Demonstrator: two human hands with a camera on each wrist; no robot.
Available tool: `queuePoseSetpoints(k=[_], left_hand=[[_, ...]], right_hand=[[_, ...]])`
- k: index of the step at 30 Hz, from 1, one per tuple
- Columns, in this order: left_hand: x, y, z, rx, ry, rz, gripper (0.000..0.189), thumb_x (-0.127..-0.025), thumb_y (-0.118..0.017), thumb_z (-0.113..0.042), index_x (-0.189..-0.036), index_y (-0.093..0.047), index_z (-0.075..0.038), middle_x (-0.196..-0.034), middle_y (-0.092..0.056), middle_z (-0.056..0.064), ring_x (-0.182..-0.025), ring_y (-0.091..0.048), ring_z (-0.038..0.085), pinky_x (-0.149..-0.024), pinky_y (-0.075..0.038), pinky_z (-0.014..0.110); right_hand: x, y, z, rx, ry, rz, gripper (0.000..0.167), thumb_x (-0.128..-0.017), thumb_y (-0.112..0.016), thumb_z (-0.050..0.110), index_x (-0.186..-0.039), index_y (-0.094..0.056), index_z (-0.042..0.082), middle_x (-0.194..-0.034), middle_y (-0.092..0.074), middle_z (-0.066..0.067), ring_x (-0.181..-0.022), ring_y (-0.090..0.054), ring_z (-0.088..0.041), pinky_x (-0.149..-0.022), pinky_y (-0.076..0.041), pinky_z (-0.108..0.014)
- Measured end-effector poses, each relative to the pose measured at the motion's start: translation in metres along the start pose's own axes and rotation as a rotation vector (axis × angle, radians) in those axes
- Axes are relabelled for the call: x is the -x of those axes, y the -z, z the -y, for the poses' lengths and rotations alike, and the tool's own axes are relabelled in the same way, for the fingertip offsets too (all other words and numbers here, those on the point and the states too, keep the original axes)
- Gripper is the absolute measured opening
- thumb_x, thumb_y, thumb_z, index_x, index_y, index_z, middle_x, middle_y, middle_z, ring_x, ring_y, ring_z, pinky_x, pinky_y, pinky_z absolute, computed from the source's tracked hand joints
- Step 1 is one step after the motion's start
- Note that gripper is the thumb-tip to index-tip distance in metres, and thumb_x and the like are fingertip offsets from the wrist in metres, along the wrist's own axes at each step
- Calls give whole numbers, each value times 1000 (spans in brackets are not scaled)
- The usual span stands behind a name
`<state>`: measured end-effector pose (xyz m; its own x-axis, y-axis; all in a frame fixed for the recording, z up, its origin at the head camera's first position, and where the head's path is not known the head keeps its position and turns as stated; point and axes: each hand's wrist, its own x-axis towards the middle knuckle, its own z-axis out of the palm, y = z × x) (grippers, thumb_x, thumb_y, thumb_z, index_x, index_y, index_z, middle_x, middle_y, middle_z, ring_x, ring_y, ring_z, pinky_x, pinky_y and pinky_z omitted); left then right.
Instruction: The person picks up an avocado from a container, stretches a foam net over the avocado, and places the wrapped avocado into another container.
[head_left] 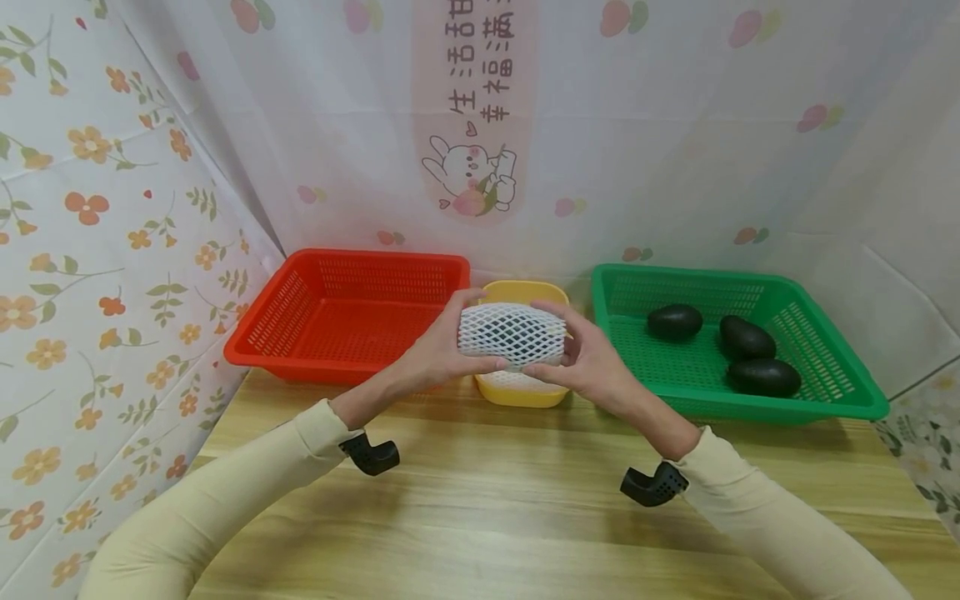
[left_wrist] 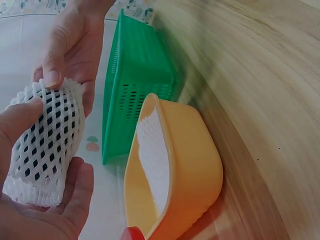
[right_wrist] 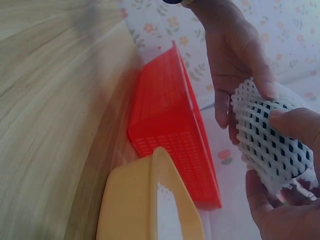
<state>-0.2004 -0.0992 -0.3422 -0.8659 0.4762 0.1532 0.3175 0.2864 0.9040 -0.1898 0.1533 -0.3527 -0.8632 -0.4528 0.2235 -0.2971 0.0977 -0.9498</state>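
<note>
A white foam net sleeve (head_left: 512, 333) is held up above the yellow basket, its mesh stretched around a dark, egg-shaped fruit that looks like an avocado (right_wrist: 272, 130). My left hand (head_left: 441, 343) grips the sleeve's left end, thumb in front. On the right end, my right hand (head_left: 588, 354) holds it in the same way. Dark green-black skin shows through the diamond holes in both wrist views. Below the hands stands the yellow basket (head_left: 525, 398), partly hidden, with more white foam nets (left_wrist: 153, 157) inside.
A red basket (head_left: 348, 371) stands at the left, with nothing visible inside. The green basket (head_left: 832, 333) at the right contains three dark avocado-like fruits (head_left: 765, 377). All stand on a wooden table (head_left: 510, 500), before a printed curtain (head_left: 675, 167).
</note>
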Motion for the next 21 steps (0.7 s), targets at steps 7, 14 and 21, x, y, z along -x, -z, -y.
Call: queuePoseSetpoints(k=[7, 14, 21], left_hand=[[0, -1, 2, -32, -10, 8, 98, -80, -87, -23, -154, -24, -18, -137, -45, 3, -118, -49, 24, -93, -53, 35], [1, 1, 3, -71, -13, 64, 79, -79, -87, -25, -144, -43, -13, -129, -55, 2, -111, -56, 24, -87, -55, 33], [2, 3, 3, -93, -16, 58, 78, -79, -87, -23, -144, -45, -13, -128, -56, 1, -111, -55, 23, -89, -55, 34]], right_hand=[[1, -1, -2, 27, -20, 20, 79, -85, -81, -1, -151, -40, 10, -140, -44, -15, -113, -56, -38, -88, -56, -40], [1, -3, -5, 20, 3, 32, 79, -83, -81, -4, -150, -41, 9, -140, -45, -14, -113, -55, -37, -88, -56, -41], [1, -4, -6, 46, -2, 27, 81, -83, -82, -2, -151, -40, 8, -140, -46, -12, -116, -54, -34, -93, -53, -39]])
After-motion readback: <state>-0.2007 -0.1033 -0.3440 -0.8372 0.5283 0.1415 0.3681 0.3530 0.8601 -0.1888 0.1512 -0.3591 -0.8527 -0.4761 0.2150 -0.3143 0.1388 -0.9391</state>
